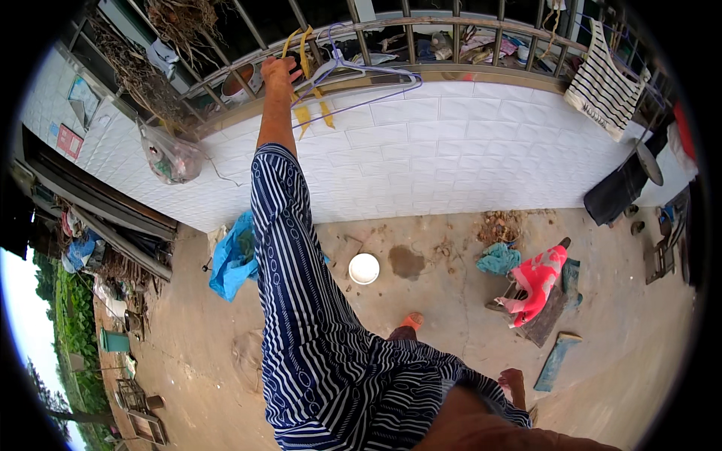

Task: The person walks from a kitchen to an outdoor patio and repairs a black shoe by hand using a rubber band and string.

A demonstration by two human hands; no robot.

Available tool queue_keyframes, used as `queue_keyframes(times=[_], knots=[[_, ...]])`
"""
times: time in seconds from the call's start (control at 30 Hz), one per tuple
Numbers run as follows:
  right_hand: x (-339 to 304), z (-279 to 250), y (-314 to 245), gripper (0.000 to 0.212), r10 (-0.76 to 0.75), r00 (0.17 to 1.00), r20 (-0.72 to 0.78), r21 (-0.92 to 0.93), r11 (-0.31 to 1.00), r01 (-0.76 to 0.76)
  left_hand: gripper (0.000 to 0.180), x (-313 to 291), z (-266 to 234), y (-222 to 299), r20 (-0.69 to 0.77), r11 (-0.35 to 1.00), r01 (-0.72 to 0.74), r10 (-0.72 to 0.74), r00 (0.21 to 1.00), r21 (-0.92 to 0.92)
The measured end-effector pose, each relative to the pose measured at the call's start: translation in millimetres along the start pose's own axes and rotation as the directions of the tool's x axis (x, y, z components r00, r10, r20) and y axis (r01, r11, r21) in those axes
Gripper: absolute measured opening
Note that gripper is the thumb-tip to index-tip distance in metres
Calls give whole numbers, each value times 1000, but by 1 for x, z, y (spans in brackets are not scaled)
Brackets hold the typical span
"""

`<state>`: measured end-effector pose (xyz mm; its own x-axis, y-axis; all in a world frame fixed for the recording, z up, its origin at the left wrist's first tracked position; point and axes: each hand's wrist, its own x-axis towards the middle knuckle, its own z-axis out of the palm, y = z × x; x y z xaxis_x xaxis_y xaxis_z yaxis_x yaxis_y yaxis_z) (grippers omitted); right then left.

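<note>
Item at hand: yellow flat fabric strips (302,116), looped over the brown metal window rail (481,24), ends hanging down in front of the wall. L hand (280,71) raised to the rail, immed. beside the strips, fingers bent toward them; cannot tell whether clamped on strip or rail, or merely touching. Adj. on R: pale grey plastic hanger (353,66) and thin purple wire hanger (376,92), overlapping, near the strips.

Behind bars, L of hand: reddish round bucket (239,80). Below the sill: white brick-pattern tile wall (421,154). Far L: clear plastic bag w/ contents (171,159), hanging. Far R: black-and-white striped cloth (606,89), hung at bars.

Concrete floor (451,331): white round tub (364,268), approx. centre; bright blue plastic bag (233,259) to L, partly hidden by the sleeve; red-and-pink patterned cloth (538,282) on low wooden seat (543,325) to R. R hand (513,383) low, well apart from the strips; finger posn. unclear, cannot tell.
</note>
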<state>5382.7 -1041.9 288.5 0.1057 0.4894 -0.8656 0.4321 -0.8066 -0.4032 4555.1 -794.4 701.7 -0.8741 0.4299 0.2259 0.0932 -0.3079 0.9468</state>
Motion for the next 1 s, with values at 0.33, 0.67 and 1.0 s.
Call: queue_keyframes(times=[0.33,0.67,1.0], knots=[[-32,41,-79,13,-128,991,-24,-93,988,125,18,-19,-21,60,91,783,-514,517,851,350],[-132,139,-265,27,-515,766,384,390,843,371,9,-351,8,-51,925,878,-463,72,374,119],[-144,87,-244,14,-526,834,166,980,186,-78,15,-503,20,-100,916,939,-344,-138,-377,0]])
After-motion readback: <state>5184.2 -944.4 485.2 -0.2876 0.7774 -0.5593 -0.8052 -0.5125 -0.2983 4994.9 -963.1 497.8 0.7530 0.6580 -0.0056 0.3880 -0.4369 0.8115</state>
